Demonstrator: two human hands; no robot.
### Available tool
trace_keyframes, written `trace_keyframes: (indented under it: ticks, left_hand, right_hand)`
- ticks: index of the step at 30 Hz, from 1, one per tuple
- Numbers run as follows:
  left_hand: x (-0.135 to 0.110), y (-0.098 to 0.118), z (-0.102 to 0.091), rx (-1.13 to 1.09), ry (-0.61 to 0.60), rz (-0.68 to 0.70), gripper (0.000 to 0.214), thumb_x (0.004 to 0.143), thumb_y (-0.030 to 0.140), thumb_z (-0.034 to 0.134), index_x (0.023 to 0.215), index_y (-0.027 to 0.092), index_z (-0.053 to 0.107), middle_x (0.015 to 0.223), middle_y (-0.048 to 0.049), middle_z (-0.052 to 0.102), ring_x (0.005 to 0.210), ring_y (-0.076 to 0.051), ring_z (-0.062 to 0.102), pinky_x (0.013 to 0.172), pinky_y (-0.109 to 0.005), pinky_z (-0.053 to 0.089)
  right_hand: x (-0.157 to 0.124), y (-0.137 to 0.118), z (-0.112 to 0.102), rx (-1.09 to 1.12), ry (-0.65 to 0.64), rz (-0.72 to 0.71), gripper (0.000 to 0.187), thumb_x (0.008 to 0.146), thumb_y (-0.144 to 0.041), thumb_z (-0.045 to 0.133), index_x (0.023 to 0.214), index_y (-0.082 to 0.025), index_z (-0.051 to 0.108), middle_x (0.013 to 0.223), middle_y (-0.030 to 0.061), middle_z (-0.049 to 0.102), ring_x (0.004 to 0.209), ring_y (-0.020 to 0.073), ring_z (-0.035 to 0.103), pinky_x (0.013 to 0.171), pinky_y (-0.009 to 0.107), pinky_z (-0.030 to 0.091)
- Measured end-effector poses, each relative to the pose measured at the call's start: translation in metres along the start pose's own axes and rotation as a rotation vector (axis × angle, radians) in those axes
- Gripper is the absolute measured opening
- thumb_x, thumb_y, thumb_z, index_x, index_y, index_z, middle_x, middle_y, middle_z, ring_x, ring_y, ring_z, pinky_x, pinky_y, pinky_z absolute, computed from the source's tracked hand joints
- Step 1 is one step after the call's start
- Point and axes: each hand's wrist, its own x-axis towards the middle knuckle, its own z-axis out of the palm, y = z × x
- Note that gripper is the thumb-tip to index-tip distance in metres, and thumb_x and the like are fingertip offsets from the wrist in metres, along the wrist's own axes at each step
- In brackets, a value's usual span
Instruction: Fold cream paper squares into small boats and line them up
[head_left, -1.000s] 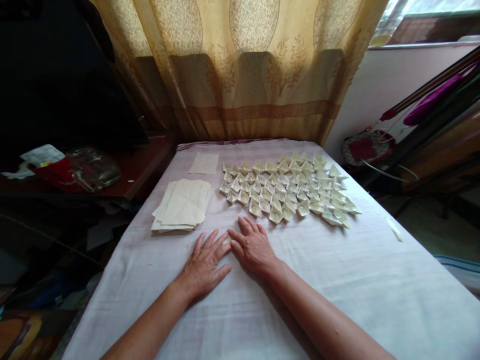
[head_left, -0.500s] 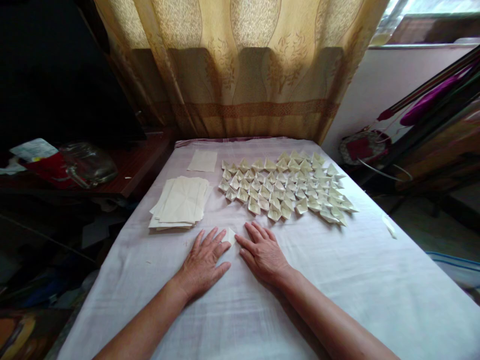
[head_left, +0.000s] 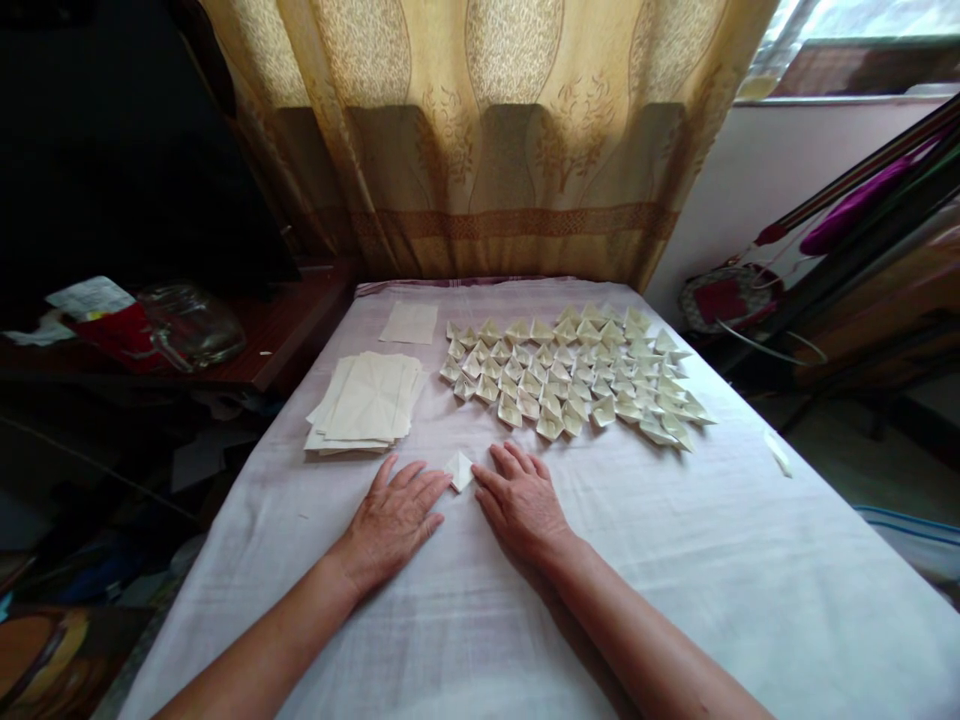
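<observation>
Left hand point(head_left: 394, 515) now farther left, palm-down beside folded paper point(head_left: 460, 473)

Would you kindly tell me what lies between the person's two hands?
In the head view, a small folded paper lies between the left hand and the right hand.
</observation>
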Motion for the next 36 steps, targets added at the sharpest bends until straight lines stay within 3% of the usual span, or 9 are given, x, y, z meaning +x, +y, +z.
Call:
trace_keyframes:
  ticks: [4,7,14,20,23,26,36]
  left_hand:
    - [0.020,0.011,-0.007,-0.015,-0.019,-0.070,0.031,0.094,0.031,0.059,0.125,0.032,0.065,0.114,-0.0042,0.068,0.113,-0.025,0.058,0.114,-0.055,0.026]
    - [0.025,0.016,0.001,-0.048,0.073,-0.103,0.025,0.091,0.027,0.063,0.114,0.031,0.071,0.121,-0.0069,0.066,0.117,-0.027,0.056,0.113,-0.055,0.030]
    - [0.018,0.021,0.022,-0.182,0.146,-0.206,0.032,0.091,0.016,0.059,0.118,0.029,0.069,0.130,-0.0051,0.066,0.125,-0.028,0.054,0.110,-0.059,0.034]
    - [0.016,0.023,0.017,-0.315,0.144,-0.112,0.025,0.090,0.016,0.060,0.109,0.028,0.071,0.125,-0.0031,0.069,0.122,-0.025,0.057,0.110,-0.055,0.036]
    - [0.016,0.023,0.015,-0.346,0.144,-0.107,0.024,0.090,0.016,0.060,0.108,0.028,0.070,0.125,-0.0034,0.068,0.123,-0.025,0.056,0.112,-0.056,0.034]
    - [0.015,0.024,0.016,-0.348,0.153,-0.101,0.025,0.091,0.016,0.057,0.109,0.027,0.070,0.127,-0.0044,0.067,0.124,-0.025,0.055,0.113,-0.056,0.034]
    - [0.013,0.028,0.012,-0.345,0.109,-0.113,0.034,0.096,0.020,0.049,0.124,0.032,0.063,0.135,0.0018,0.064,0.130,-0.023,0.051,0.115,-0.050,0.035]
  right_hand:
    - [0.006,-0.008,0.001,0.003,0.070,0.007,0.026,0.094,-0.033,0.058,0.115,-0.028,0.072,0.136,0.0094,0.060,0.132,0.0309,0.046,0.107,0.048,0.031]
    - [0.010,-0.010,0.002,0.023,0.117,0.017,0.021,0.093,-0.029,0.059,0.106,-0.026,0.074,0.129,0.0081,0.065,0.126,0.0300,0.050,0.104,0.047,0.034]
    - [0.005,-0.010,0.012,0.098,0.272,0.008,0.019,0.087,-0.019,0.060,0.099,-0.023,0.074,0.119,0.0085,0.069,0.113,0.0276,0.055,0.095,0.042,0.041]
    - [-0.007,-0.003,0.016,0.219,0.368,-0.041,0.016,0.089,-0.017,0.056,0.079,-0.021,0.069,0.110,0.0068,0.072,0.112,0.0254,0.057,0.097,0.041,0.041]
    - [-0.007,-0.002,0.016,0.244,0.350,-0.010,0.012,0.086,-0.018,0.060,0.094,-0.020,0.069,0.117,0.0086,0.069,0.119,0.0275,0.053,0.100,0.044,0.040]
    - [-0.005,-0.003,0.016,0.222,0.289,0.031,0.024,0.085,-0.019,0.062,0.108,-0.024,0.069,0.127,0.0089,0.064,0.127,0.0296,0.048,0.102,0.047,0.038]
    - [-0.005,-0.003,0.010,0.158,0.095,0.054,0.036,0.093,-0.024,0.051,0.125,-0.031,0.065,0.144,0.0082,0.053,0.135,0.0310,0.041,0.105,0.051,0.034]
